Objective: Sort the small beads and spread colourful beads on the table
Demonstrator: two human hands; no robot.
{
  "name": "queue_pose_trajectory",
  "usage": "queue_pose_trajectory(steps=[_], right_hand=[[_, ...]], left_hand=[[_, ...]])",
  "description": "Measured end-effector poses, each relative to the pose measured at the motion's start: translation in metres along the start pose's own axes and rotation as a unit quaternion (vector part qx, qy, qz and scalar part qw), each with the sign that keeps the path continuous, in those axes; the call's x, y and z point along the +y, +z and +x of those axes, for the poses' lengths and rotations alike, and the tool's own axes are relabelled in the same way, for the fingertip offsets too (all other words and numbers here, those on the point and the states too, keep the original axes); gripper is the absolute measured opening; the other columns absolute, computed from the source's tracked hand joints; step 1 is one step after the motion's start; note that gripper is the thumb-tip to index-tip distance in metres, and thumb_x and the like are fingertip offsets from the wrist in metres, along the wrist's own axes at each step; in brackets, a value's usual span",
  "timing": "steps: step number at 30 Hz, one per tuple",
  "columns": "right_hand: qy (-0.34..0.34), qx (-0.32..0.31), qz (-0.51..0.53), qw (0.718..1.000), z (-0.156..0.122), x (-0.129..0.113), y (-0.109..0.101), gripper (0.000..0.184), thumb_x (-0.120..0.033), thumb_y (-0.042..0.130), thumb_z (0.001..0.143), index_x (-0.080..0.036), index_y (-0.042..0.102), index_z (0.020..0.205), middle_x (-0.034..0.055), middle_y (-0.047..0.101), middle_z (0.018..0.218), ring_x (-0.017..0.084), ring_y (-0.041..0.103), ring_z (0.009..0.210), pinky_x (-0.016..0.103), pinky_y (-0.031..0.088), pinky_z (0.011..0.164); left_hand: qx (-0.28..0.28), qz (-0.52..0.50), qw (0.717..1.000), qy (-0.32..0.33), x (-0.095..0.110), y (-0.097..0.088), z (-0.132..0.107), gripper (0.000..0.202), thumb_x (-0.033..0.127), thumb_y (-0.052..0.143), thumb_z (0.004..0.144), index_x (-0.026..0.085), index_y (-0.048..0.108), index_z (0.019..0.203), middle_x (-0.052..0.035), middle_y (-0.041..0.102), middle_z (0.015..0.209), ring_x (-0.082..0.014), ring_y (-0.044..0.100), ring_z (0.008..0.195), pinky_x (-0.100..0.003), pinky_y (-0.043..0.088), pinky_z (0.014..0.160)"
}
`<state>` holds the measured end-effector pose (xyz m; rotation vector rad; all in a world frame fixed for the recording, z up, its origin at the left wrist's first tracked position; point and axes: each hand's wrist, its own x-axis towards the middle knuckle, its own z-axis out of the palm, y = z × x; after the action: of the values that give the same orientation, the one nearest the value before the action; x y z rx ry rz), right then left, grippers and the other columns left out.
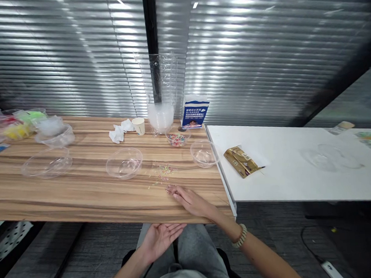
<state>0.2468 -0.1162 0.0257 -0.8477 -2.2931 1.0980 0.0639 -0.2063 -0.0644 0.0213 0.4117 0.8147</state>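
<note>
My right hand lies flat on the wooden table near its front edge, fingers stretched out toward a scatter of small coloured sprinkles. My left hand is held palm up just below the table's front edge, open and cupped, with nothing visible in it. A clear plastic bowl stands left of the sprinkles. Another clear bowl stands at the table's right end. A small bowl of coloured sprinkles sits behind them.
A stack of clear bowls in plastic wrap, a paper cup, crumpled tissue and a blue packet stand at the back. Clear lids and coloured bags lie at left. A gold packet lies on the white table.
</note>
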Motion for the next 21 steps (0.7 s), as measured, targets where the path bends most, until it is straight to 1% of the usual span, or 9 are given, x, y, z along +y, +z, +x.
queue_pose_trajectory(steps=[3, 7, 9, 12, 13, 15, 17, 19, 21], right_hand=[[-0.012, -0.009, -0.001, 1.0, -0.001, -0.002, 0.005, 0.029, -0.032, 0.027, 0.103, -0.019, 0.049, 0.118, 0.0083, 0.053, 0.133, 0.018, 0.046, 0.127, 0.036, 0.037, 0.108], [-0.03, -0.033, -0.011, 0.999, -0.004, -0.008, 0.013, 0.03, -0.03, 0.028, 0.103, -0.017, 0.046, 0.124, 0.0094, 0.053, 0.133, 0.017, 0.048, 0.126, 0.035, 0.038, 0.107], [-0.037, -0.044, -0.012, 0.998, -0.005, -0.011, 0.018, 0.03, -0.028, 0.029, 0.103, -0.016, 0.046, 0.125, 0.0096, 0.053, 0.134, 0.017, 0.047, 0.127, 0.034, 0.038, 0.107], [-0.039, -0.061, -0.012, 0.997, -0.009, -0.018, 0.023, 0.031, -0.027, 0.031, 0.102, -0.016, 0.045, 0.127, 0.0096, 0.052, 0.135, 0.017, 0.044, 0.13, 0.035, 0.037, 0.108], [-0.038, -0.07, -0.015, 0.997, -0.011, -0.021, 0.024, 0.032, -0.027, 0.032, 0.102, -0.016, 0.045, 0.129, 0.0096, 0.052, 0.136, 0.018, 0.043, 0.131, 0.036, 0.037, 0.108], [-0.036, -0.088, -0.025, 0.995, -0.015, -0.028, 0.026, 0.034, -0.026, 0.033, 0.101, -0.017, 0.043, 0.132, 0.0091, 0.05, 0.138, 0.019, 0.043, 0.131, 0.037, 0.039, 0.107], [-0.039, -0.107, -0.041, 0.993, -0.019, -0.036, 0.029, 0.036, -0.024, 0.036, 0.1, -0.018, 0.043, 0.134, 0.0079, 0.049, 0.139, 0.02, 0.044, 0.13, 0.037, 0.04, 0.106], [-0.047, -0.12, -0.057, 0.99, -0.023, -0.041, 0.034, 0.038, -0.023, 0.039, 0.098, -0.019, 0.043, 0.136, 0.0074, 0.049, 0.14, 0.021, 0.045, 0.13, 0.036, 0.04, 0.107], [-0.062, -0.127, -0.068, 0.988, -0.026, -0.044, 0.04, 0.04, -0.023, 0.042, 0.097, -0.018, 0.043, 0.136, 0.0077, 0.048, 0.141, 0.021, 0.044, 0.13, 0.035, 0.037, 0.109]], left_hand=[[0.005, -0.008, 1.0, 0.012, 0.0, -0.002, -0.001, 0.04, 0.02, 0.049, 0.083, -0.005, 0.065, 0.109, -0.0245, 0.061, 0.123, -0.0304, 0.054, 0.121, -0.037, 0.031, 0.111], [0.014, -0.004, 1.0, 0.011, 0.002, 0.002, -0.004, 0.039, 0.02, 0.047, 0.085, -0.005, 0.065, 0.108, -0.0241, 0.063, 0.12, -0.0289, 0.056, 0.119, -0.036, 0.031, 0.111], [0.024, -0.006, 1.0, 0.014, 0.003, 0.007, -0.005, 0.036, 0.019, 0.047, 0.086, -0.004, 0.066, 0.106, -0.0239, 0.065, 0.116, -0.0277, 0.059, 0.115, -0.036, 0.033, 0.11], [0.05, -0.018, 0.998, 0.023, 0.006, 0.012, -0.007, 0.03, 0.017, 0.05, 0.085, -0.002, 0.067, 0.099, -0.0231, 0.068, 0.107, -0.0264, 0.063, 0.108, -0.037, 0.038, 0.105], [0.061, -0.024, 0.997, 0.029, 0.006, 0.013, -0.007, 0.026, 0.016, 0.051, 0.085, -0.001, 0.068, 0.096, -0.0215, 0.07, 0.102, -0.0253, 0.065, 0.103, -0.036, 0.041, 0.102], [0.084, -0.039, 0.995, 0.043, 0.007, 0.013, -0.008, 0.019, 0.012, 0.05, 0.085, 0.005, 0.068, 0.087, -0.015, 0.073, 0.089, -0.0207, 0.069, 0.088, -0.033, 0.048, 0.093], [0.107, -0.054, 0.991, 0.057, 0.007, 0.012, -0.007, 0.019, 0.007, 0.048, 0.084, 0.01, 0.066, 0.08, -0.0076, 0.072, 0.078, -0.0153, 0.069, 0.074, -0.026, 0.052, 0.078], [0.128, -0.059, 0.988, 0.06, 0.007, 0.011, -0.007, 0.02, 0.004, 0.047, 0.083, 0.012, 0.064, 0.078, -0.0039, 0.07, 0.073, -0.0124, 0.067, 0.065, -0.021, 0.051, 0.065], [0.143, -0.055, 0.987, 0.054, 0.007, 0.009, -0.007, 0.017, 0.004, 0.048, 0.082, 0.012, 0.063, 0.077, -0.0032, 0.069, 0.072, -0.0121, 0.066, 0.063, -0.02, 0.049, 0.059]])
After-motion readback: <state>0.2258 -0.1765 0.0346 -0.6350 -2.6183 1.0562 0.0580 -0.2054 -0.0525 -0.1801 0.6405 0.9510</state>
